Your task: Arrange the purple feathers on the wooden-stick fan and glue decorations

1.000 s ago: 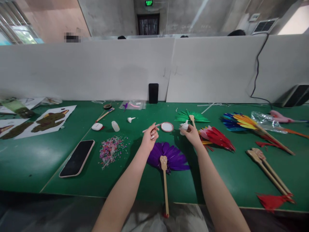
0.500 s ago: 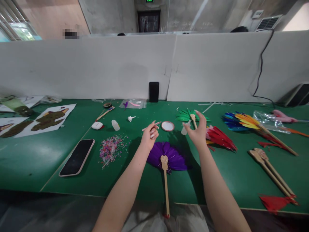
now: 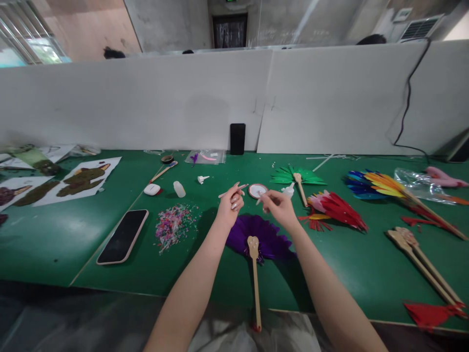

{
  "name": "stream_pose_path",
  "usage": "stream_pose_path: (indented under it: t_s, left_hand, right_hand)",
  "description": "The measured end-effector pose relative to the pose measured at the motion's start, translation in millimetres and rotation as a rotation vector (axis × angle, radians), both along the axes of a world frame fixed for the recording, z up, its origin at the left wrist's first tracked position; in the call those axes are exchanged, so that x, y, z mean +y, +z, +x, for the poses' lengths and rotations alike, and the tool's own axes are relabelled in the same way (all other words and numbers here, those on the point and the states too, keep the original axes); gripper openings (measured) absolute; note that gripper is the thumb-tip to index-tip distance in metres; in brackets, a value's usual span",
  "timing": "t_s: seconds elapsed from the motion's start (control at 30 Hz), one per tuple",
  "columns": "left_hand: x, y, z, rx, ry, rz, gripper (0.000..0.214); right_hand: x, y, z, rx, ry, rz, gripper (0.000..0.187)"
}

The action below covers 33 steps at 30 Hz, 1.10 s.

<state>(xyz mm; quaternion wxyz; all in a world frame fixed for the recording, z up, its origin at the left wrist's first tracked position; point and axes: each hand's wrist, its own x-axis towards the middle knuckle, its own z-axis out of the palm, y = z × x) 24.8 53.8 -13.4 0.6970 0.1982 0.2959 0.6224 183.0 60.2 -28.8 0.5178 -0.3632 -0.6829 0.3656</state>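
My left hand [image 3: 230, 204] is closed around a thin pale-pink pen-like stick [image 3: 240, 187], its tip pointing right. My right hand [image 3: 278, 208] has its thumb and fingers pinched together just in front of a round white dish with a brown rim [image 3: 256, 188]. Whatever may be between those fingertips is too small to make out. Below both hands lies a purple feathered fan [image 3: 273, 239] with a wooden handle [image 3: 255, 278]. Just behind my right hand, a small white nozzle bottle [image 3: 288, 189] is partly hidden.
To the left are a pile of colourful bits [image 3: 176, 225], a phone [image 3: 122, 237] and a small bottle [image 3: 179, 189]. On the right lie a green fan [image 3: 284, 174], red feathers [image 3: 342, 210], blue and yellow feathers [image 3: 379, 186] and wooden handles [image 3: 421, 261]. A white partition [image 3: 164, 102] stands behind.
My right hand has moved left from near the nozzle bottle to the round dish, its spread fingers closing to a pinch. My left hand keeps its hold on the stick. The view has shifted slightly.
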Motion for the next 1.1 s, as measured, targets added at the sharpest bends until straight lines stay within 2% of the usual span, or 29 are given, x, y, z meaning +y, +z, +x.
stream_pose_path:
  t_s: [0.17,0.33,0.43,0.63,0.73,0.93,1.1]
  left_hand:
    - [0,-1.0,0,0.0,0.002,0.004,0.029]
    - [0,-1.3,0,0.01,-0.001,0.002,0.03]
    - [0,-1.6,0,0.017,-0.001,0.004,0.03]
    - [1,-2.2,0,0.065,-0.003,0.01,0.032]
    - [1,-2.3,1,0.109,0.001,0.022,0.031]
    - [1,0.7,-1,0.283,0.011,0.062,0.033]
    - [-20,8.3,-21,0.552,-0.07,0.103,0.034]
  right_hand:
    - [4,13.5,16,0.26,0.071,-0.129,0.065]
    - [7,18.4,17,0.46,0.19,-0.271,0.062]
    - [12,11.2,12,0.445,0.213,-0.365,0.059]
    - [10,1.0,4,0.338,0.318,-0.491,0.08]
    - [6,7.6,6,0.375,0.328,-0.5,0.08]
    - [7,20.4,12,0.464,0.24,-0.441,0.071]
    - [5,20.0,12,0.358,0.21,-0.383,0.062]
